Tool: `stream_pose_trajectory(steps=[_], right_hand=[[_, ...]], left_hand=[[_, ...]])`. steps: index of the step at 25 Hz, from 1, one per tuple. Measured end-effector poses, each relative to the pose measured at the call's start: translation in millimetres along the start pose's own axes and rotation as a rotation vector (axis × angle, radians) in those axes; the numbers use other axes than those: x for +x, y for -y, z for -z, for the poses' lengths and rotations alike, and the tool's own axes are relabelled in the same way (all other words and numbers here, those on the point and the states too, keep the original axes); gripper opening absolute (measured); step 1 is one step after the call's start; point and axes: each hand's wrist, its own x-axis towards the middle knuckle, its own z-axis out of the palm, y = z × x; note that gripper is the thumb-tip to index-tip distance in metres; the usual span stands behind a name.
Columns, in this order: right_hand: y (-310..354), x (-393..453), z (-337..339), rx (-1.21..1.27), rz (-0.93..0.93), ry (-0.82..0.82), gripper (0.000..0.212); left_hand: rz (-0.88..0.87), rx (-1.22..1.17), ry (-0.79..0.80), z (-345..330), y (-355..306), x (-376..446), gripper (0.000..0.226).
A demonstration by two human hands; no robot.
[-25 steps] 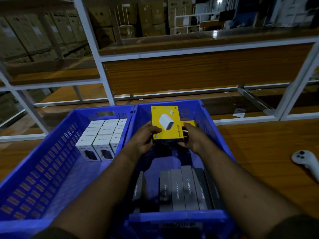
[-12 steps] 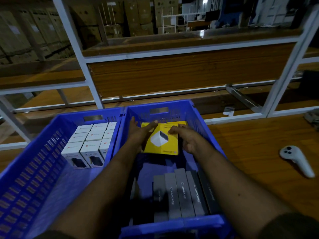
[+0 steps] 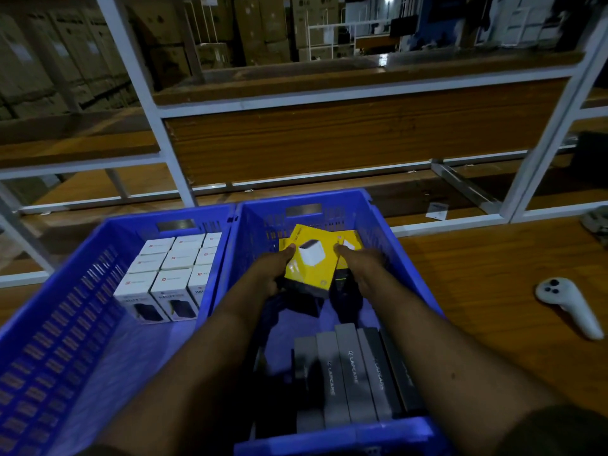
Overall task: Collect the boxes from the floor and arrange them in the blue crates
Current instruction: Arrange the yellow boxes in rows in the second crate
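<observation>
Grey boxes (image 3: 350,373) marked LAPCARE; left hand (image 3: 269,274) grips yellow box (image 3: 311,258)

Dim warehouse light; white metal shelving (image 3: 148,103) with wooden boards (image 3: 358,139) — stacked cardboard cartons (image 3: 42,60) behind; wooden floor (image 3: 493,291) at right.
</observation>
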Motion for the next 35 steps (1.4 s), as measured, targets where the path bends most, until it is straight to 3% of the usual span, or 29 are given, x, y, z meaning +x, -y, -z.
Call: stream_pose_trajectory(steps=[4, 7, 11, 13, 16, 19, 23, 26, 28, 32, 35], right_hand=[[-3.9, -15.2, -1.2, 0.084, -0.365, 0.327, 0.027], [-1.7, -13.6, 0.0, 0.098, -0.404, 0.293, 0.027], [2.6, -19.5, 2.5, 0.076, -0.395, 0.15, 0.01], [4.0, -21.9, 3.6, 0.059, -0.393, 0.123, 0.008], [5.6, -19.5, 9.7, -0.003, -0.311, 0.094, 0.015], [5.0, -16.1, 9.3, -0.212, -0.153, 0.112, 0.039], [-8.4, -14.2, 8.2, -0.928, 0.102, 0.082, 0.055], [-16.8, -16.4, 14.9, -1.261, 0.139, 0.206, 0.062], [-19.4, -19.4, 18.0, -1.377, 0.137, 0.304, 0.058], [-17.9, -22.8, 21.6, -1.465, 0.126, 0.415, 0.028], [-15.7, -24.0, 23.2, -1.5, 0.101, 0.491, 0.031]], left_hand=[[0.096, -0.136, 0.009, -22.5, 6.7, -0.3, 0.027], [0.067, 0.002, -0.06, -34.1, 10.6, -1.5, 0.022], [0.051, 0.141, -0.004, -38.0, 14.2, 4.2, 0.008], [0.095, 0.13, 0.069, -39.9, 16.2, 1.4, 0.007], [0.209, 0.199, 0.236, -38.7, 25.0, 2.8, 0.025], [0.253, 0.236, 0.338, -40.0, 26.9, -2.3, 0.027], [0.304, 0.319, 0.434, -38.1, 29.7, -2.1, 0.034], [0.337, 0.49, 0.5, -41.5, 37.4, -5.9, 0.022], [0.322, 0.593, 0.483, -45.1, 42.1, -6.3, 0.025], [0.356, 0.606, 0.44, -51.0, 56.7, -8.7, 0.034], [0.287, 0.67, 0.291, -57.9, 64.9, -5.7, 0.036]])
